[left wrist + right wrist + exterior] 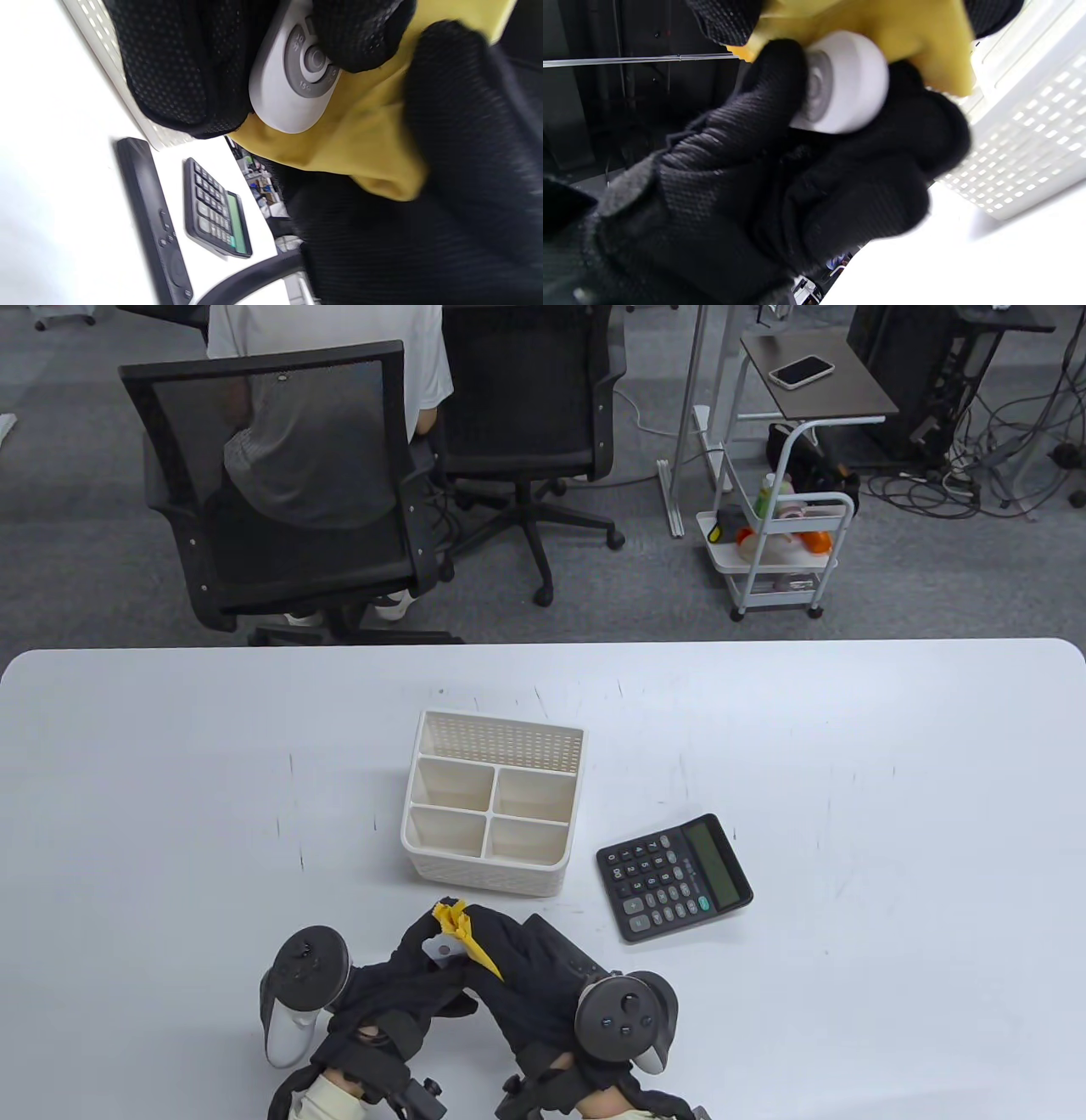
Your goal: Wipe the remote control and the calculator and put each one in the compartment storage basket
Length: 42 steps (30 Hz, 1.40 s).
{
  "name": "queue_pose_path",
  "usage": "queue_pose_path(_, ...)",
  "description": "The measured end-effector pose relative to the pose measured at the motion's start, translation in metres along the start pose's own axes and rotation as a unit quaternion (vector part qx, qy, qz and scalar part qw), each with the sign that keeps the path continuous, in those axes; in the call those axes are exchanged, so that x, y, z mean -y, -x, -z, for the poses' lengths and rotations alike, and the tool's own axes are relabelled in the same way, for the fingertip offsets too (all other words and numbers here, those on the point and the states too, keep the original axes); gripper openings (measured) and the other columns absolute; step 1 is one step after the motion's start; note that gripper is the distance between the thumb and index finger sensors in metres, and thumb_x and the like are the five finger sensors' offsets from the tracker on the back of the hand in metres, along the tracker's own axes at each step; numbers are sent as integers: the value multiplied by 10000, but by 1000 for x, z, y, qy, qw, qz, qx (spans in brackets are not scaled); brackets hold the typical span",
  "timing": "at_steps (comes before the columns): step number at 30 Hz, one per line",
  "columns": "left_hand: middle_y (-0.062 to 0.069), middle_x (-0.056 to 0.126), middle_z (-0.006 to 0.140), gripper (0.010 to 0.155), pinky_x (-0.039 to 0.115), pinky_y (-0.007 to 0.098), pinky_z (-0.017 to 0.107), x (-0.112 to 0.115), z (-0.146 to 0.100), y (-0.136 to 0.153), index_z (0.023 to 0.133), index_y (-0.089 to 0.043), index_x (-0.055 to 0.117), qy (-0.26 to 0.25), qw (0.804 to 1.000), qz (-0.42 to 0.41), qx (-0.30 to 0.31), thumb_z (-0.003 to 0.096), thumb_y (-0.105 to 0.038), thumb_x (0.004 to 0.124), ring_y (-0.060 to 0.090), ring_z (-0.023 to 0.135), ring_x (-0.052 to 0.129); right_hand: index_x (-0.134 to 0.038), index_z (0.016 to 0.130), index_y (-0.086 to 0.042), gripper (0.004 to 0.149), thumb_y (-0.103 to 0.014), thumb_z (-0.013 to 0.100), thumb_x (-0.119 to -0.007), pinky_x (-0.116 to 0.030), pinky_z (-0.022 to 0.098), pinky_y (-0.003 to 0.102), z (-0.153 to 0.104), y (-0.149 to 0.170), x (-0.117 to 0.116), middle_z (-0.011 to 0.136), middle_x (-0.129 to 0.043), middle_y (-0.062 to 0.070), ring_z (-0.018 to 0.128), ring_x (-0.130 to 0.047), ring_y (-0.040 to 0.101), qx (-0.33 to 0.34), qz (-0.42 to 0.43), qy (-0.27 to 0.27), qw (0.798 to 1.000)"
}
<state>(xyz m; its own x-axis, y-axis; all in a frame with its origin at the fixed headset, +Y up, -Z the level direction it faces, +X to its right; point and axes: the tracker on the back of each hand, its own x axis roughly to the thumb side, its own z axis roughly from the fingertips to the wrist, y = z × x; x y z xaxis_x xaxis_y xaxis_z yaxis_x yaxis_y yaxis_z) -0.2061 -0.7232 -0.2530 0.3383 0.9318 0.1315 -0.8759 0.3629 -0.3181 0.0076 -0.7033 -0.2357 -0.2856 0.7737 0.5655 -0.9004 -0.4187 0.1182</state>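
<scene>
A small white remote control is gripped in my left hand, held above the table in front of the basket. My right hand holds a yellow cloth pressed round the remote. Up close, the remote's grey button ring shows between my left fingers and the cloth. The right wrist view shows the remote's rounded end against the cloth. The black calculator lies flat to the right of the cream compartment basket, whose compartments look empty.
A black remote lies on the table beside the calculator; in the table view it is mostly hidden under my right hand. The basket's perforated wall is close behind the hands. Office chairs and a seated person are beyond the far edge.
</scene>
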Motion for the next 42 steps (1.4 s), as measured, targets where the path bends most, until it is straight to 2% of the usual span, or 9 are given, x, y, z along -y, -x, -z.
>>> queue_pose_path(7,89,950,835,737,1018,340,379,2,-3,-12,1073,-87,476,-25,992,120,17,504,-402,823,289,611,1127,-634,1079,-16,551,-273,598,-712,-610,608,691,0,-1,-2,1059,-686,298,887,-770,509,8,-2,5,1000)
queue_pose_path(12,153,981,796,769,1039,323,328,1,-3,-12,1050,2,472,-44,993,104,20,495,-384,838,283,550,1158,-566,1087,47,585,-293,622,-664,-592,617,674,-1,4,-4,1055,-627,330,899,-717,520,-25,30,-2,999)
queue_pose_path(17,190,952,824,801,1046,314,314,-10,-5,-6,1028,71,439,-88,992,85,-2,488,-369,836,283,538,1164,-634,1062,54,566,-298,620,-664,-638,601,666,-2,3,-2,1030,-704,308,869,-772,507,-17,4,-15,1000)
queue_pose_path(21,192,947,832,794,1042,325,325,-12,-4,-7,1027,69,456,-68,994,88,19,479,-355,843,295,554,1158,-583,1096,9,568,-304,627,-650,-593,615,689,-1,1,-7,1095,-618,278,939,-666,518,1,37,-21,999)
queue_pose_path(25,207,926,847,795,1042,309,316,-4,-1,-11,1033,61,449,-9,997,60,42,478,-348,844,287,547,1163,-528,1111,-2,576,-295,629,-640,-585,613,692,-1,6,-5,1107,-573,278,955,-647,500,-7,38,-6,999)
queue_pose_path(29,200,933,846,789,1039,310,315,-6,0,-10,1032,61,453,-20,997,56,38,481,-345,845,286,543,1164,-528,1111,-5,569,-286,629,-643,-545,605,724,-1,6,-4,1112,-574,276,970,-617,513,-14,27,-16,999)
queue_pose_path(31,190,935,847,787,1035,312,323,-9,-2,-9,1037,53,449,-49,997,60,28,484,-348,840,286,551,1159,-551,1108,-9,560,-279,627,-649,-520,596,746,-1,3,-4,1131,-548,275,975,-576,543,-17,1,-15,1000)
queue_pose_path(35,178,953,820,780,1028,308,315,-15,-5,-10,1038,52,453,-64,996,68,16,495,-358,834,275,541,1158,-656,1074,-11,526,-262,612,-672,-549,585,724,-1,1,-2,1035,-634,266,874,-669,512,-24,-66,13,997)
queue_pose_path(42,118,973,791,766,991,309,301,-13,-10,-20,1049,8,478,-95,986,135,20,513,-409,832,210,479,1152,-750,1020,17,507,-252,591,-713,-668,548,679,-2,10,13,902,-848,221,720,-886,438,-88,-98,69,989)
